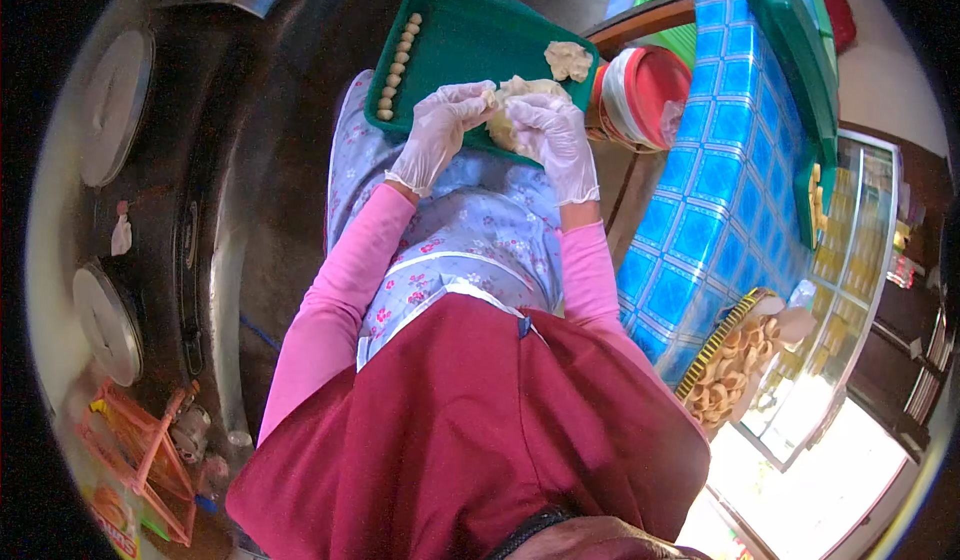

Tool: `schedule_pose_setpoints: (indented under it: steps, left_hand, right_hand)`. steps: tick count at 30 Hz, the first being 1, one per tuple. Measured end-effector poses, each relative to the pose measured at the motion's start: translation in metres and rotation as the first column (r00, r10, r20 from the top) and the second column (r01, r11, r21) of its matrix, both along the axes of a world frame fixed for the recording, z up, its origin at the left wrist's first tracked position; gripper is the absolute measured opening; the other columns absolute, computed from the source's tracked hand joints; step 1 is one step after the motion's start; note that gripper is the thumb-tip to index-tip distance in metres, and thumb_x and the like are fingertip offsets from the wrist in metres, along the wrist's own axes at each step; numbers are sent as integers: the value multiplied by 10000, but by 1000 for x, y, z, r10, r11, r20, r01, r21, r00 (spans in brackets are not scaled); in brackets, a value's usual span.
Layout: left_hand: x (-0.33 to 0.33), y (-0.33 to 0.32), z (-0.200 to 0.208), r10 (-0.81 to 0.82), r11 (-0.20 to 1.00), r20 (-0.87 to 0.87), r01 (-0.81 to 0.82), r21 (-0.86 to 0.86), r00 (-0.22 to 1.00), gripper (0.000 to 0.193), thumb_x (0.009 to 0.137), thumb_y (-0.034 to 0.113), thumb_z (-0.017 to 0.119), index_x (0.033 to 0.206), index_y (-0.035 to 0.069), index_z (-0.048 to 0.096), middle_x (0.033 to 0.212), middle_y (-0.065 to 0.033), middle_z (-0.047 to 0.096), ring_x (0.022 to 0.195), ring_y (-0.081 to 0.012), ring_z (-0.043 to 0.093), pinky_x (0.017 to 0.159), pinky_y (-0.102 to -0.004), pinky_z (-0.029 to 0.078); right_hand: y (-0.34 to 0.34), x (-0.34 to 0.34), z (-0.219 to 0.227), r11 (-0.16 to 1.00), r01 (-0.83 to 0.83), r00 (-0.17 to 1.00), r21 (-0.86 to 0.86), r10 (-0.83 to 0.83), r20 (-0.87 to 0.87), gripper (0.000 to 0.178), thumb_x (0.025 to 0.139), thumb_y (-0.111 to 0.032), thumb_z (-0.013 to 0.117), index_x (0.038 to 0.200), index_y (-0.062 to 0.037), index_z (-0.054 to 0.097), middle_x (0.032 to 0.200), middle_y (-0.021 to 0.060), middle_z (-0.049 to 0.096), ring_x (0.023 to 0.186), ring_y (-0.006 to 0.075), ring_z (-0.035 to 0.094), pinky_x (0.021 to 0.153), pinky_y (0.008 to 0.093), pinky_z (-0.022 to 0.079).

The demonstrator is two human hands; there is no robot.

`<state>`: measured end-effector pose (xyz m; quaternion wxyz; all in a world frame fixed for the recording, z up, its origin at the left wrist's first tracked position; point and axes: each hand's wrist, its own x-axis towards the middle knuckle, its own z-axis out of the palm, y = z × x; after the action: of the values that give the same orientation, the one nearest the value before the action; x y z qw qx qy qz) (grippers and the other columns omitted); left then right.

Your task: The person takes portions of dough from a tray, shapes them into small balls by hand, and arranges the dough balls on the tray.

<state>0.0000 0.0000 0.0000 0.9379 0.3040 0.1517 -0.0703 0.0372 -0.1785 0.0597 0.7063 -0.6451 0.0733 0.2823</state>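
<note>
Both my hands wear thin, whitish see-through gloves and meet over the near edge of a green tray (490,35). My left hand (445,130) is closed, with a small bit of pale dough (490,99) pinched at its fingertips. Closed as well, my right hand (553,132) grips a larger soft dough lump (517,90), partly hidden behind its fingers. Along the tray's left side runs a row of several small dough balls (397,67). Another rough dough lump (568,61) lies at the tray's right end.
The tray rests at my lap, over a flowered cloth (430,225). To the right are a red-lidded tub (655,95) and a table with a blue checked cover (690,210). A basket of brown curled pieces (735,365) sits there. At left are round metal lids (115,110) and an orange rack (140,460).
</note>
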Motion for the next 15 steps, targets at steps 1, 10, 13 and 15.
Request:
schedule_pose_setpoints:
  steps: [1, 10, 13, 15]
  left_hand:
    - [-1, 1, 1, -7, 996, -22, 9, 85, 1000, 255, 908, 87, 670, 1130, -35, 637, 1083, -113, 699, 963, -194, 681, 917, -343, 545]
    - [2, 9, 12, -111, 955, -34, 116, 273, 993, 177, 889, 81, 686, 1034, -19, 663, 991, -102, 712, 849, -189, 695, 793, -297, 571]
    - [3, 10, 13, -132, 974, -51, 139, 177, 990, 155, 881, 73, 688, 1004, -20, 670, 979, -102, 711, 837, -192, 695, 775, -300, 574]
    - [4, 11, 8, -146, 983, -69, 153, 104, 987, 148, 875, 64, 690, 994, -21, 672, 970, -103, 710, 832, -194, 696, 770, -302, 575]
  right_hand:
    - [8, -2, 0, 995, 19, 999, 97, -22, 25, 253, 823, -178, 752, 984, 14, 712, 861, 94, 714, 695, 133, 660, 591, 220, 500]
    - [15, 4, -25, 972, 108, 994, 210, -107, -15, 152, 843, -109, 706, 924, 20, 700, 734, 19, 643, 603, 97, 584, 518, 223, 455]
    - [19, 1, -25, 975, 106, 994, 196, -101, -36, 135, 835, -106, 707, 895, 15, 709, 741, 27, 653, 614, 96, 593, 512, 223, 454]
    - [22, -3, -22, 981, 112, 994, 160, -108, -32, 123, 828, -101, 706, 872, 13, 716, 746, 32, 662, 620, 94, 597, 508, 223, 452]
